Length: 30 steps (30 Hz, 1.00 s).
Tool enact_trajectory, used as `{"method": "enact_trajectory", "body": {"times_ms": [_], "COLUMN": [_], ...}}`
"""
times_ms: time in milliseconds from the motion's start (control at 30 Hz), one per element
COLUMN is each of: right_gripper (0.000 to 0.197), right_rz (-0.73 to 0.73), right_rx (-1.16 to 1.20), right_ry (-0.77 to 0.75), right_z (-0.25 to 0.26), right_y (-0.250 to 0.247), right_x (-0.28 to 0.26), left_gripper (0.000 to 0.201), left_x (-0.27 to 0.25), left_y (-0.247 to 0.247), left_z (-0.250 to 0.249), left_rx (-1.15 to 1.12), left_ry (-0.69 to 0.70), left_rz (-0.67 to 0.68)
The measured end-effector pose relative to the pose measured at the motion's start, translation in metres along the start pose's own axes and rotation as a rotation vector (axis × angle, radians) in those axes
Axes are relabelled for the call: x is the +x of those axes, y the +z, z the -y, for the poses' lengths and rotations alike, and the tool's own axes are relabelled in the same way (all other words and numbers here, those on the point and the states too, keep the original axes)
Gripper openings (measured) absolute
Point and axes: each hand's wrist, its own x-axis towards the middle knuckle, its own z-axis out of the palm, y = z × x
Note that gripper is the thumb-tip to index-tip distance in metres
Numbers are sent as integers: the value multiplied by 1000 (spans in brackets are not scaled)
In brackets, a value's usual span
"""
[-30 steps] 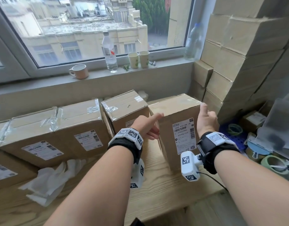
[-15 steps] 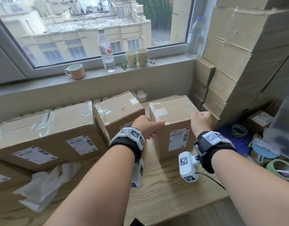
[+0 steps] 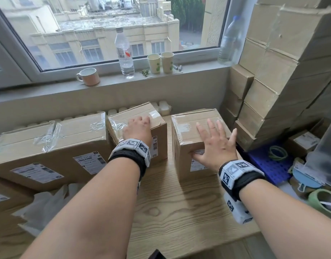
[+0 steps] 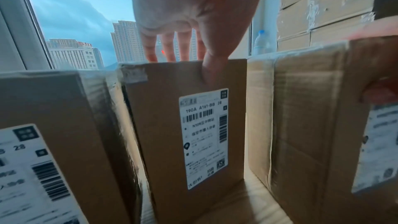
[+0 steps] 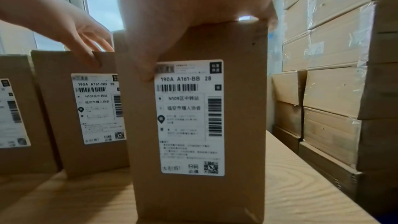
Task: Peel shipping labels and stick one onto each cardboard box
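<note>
Two small cardboard boxes stand side by side on the wooden table [image 3: 179, 212]. The middle box [image 3: 161, 133] carries a white shipping label [image 4: 203, 139] on its front. My left hand [image 3: 137, 129] rests on its top, fingers laid over the top edge and thumb [image 4: 212, 69] on the front face. The right box [image 3: 189, 131] bears its own label [image 5: 190, 117]. My right hand [image 3: 216, 144] lies flat on that box's top with its fingers spread, and its thumb [image 5: 148, 67] touches the label's upper left corner.
Two larger labelled boxes [image 3: 54, 144] sit to the left, with white backing paper [image 3: 48, 204] in front of them. A tall stack of cartons [image 3: 284, 75] stands close on the right. Tape rolls [image 3: 325, 200] and a blue tray [image 3: 267, 165] lie at the right edge. A bottle [image 3: 124, 53], cups and a mug line the windowsill.
The right box, held between both hands and tipped back, now stands upright. My right hand moved onto its top; my left hand shifted from it to the middle box's top.
</note>
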Motion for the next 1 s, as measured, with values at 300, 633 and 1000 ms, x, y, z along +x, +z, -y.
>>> {"method": "enact_trajectory", "body": {"times_ms": [300, 633, 1000], "right_gripper": [89, 79, 54], "right_rz": [33, 87, 103], "right_rx": [-19, 55, 253], "right_ry": [22, -84, -182], "right_z": [10, 37, 73], "right_y": [-3, -16, -42], "right_x": [44, 91, 86], "left_gripper": [49, 30, 28], "left_x": [-1, 3, -4], "left_y": [-7, -18, -36], "left_z": [20, 30, 34], "left_rx": [-148, -314, -374], "left_ry": [-25, -4, 45], "left_rz": [-16, 24, -3]}}
